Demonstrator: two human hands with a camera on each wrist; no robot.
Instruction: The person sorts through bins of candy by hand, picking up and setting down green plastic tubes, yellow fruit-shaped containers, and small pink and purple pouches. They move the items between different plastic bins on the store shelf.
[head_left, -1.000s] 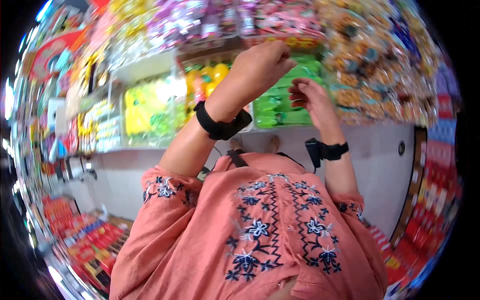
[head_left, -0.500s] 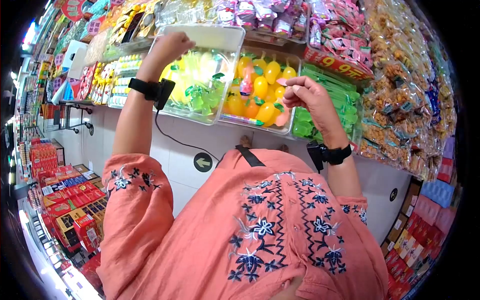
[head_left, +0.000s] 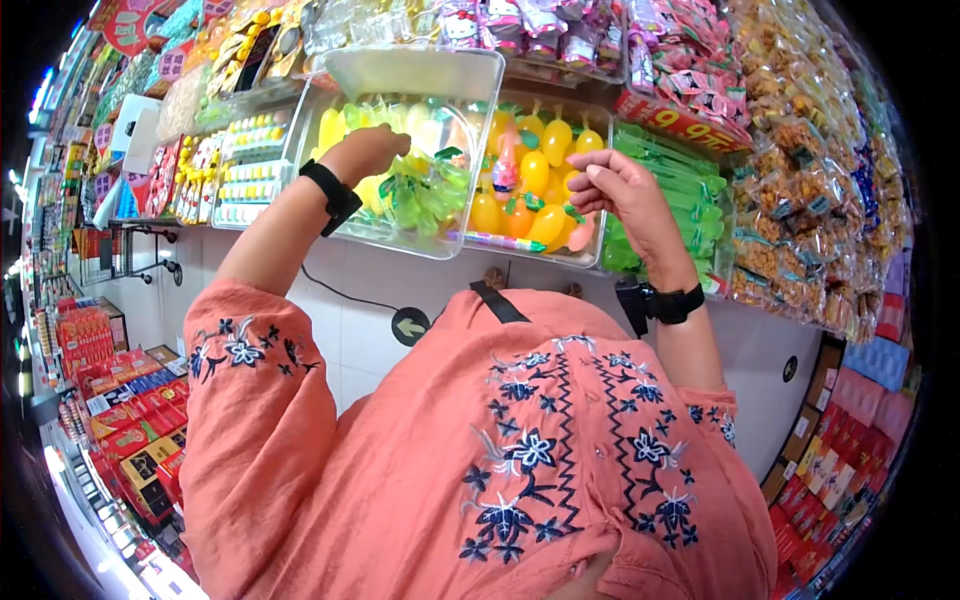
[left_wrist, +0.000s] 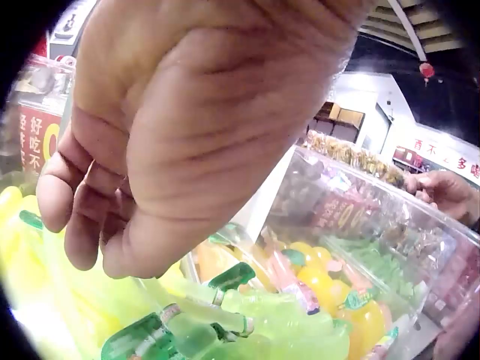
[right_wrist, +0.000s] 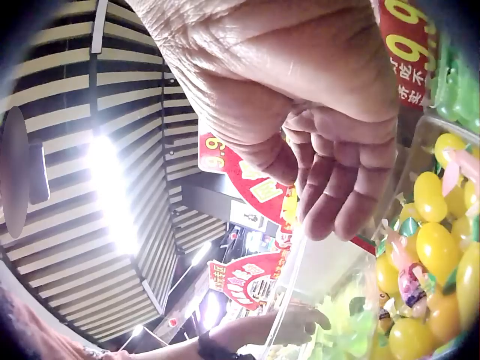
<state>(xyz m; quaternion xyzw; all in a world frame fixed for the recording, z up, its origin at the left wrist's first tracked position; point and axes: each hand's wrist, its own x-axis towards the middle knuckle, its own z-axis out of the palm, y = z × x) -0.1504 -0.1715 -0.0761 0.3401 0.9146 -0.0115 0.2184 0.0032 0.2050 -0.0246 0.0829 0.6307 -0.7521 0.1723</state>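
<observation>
My left hand (head_left: 365, 155) is over a clear plastic bin (head_left: 450, 245) of shiny yellow and green pieces (head_left: 425, 195), some with dark green caps. In the left wrist view its loosely bent fingers (left_wrist: 82, 244) point down and overlap the yellow-green pieces; nothing shows in its grip. My right hand (head_left: 622, 195) hovers above the edge between the neighbouring bin of mango-shaped yellow pieces (head_left: 545, 180) and the long green packs (head_left: 680, 200). Its fingers (right_wrist: 349, 199) are relaxed and slightly bent, holding nothing.
A pink bottle-shaped piece (head_left: 505, 170) lies among the mango shapes. The left bin's raised clear wall (head_left: 410, 75) stands behind the left hand. A red price sign (head_left: 680, 125) borders the back, and bagged brown snacks (head_left: 790, 200) are heaped to the right.
My left hand has swung left from above the green packs to the yellow-green bin, then lowered into it. My right hand stays raised, with its fingers hardly changed. The head view has shifted.
</observation>
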